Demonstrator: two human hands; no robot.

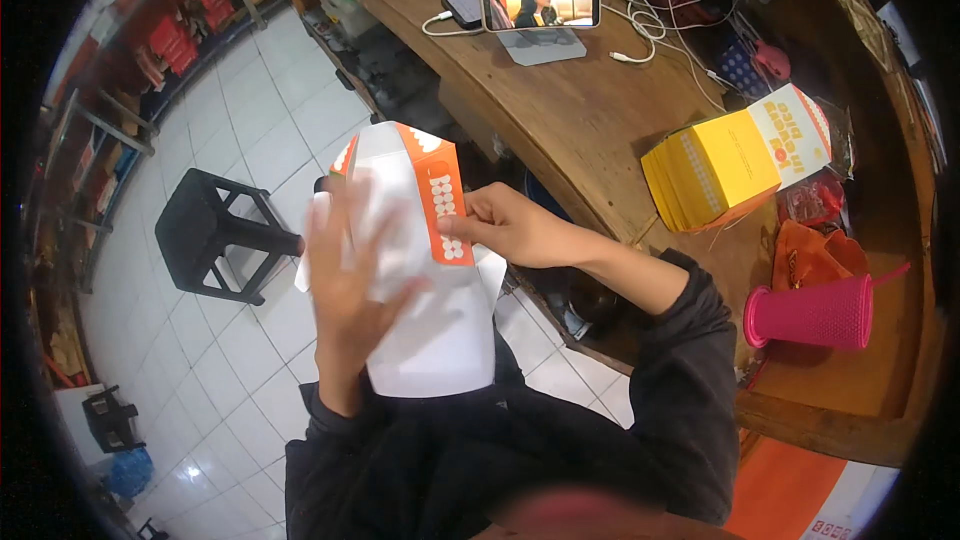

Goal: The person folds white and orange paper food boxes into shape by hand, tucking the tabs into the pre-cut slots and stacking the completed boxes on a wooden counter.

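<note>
A partly folded cardboard food box (425, 350) rests over my lap, its plain white inside facing up. Its orange side panel (441, 195) with white dot shapes stands folded up on the right. My right hand (515, 227) pinches that panel between thumb and fingers. On the box's left side, my left hand (350, 275) has its fingers spread, slightly smeared by motion. It covers much of the left flap, and I cannot tell whether it touches the card.
A phone (540, 0) playing a video leans on a stand (545, 47) on the wooden desk (560, 105), near tangled white cables (650, 15). Farther right are a stack of yellow folded cartons (700, 175) and a pink tumbler (815, 313). A black stool (215, 235) stands on the tiled floor.
</note>
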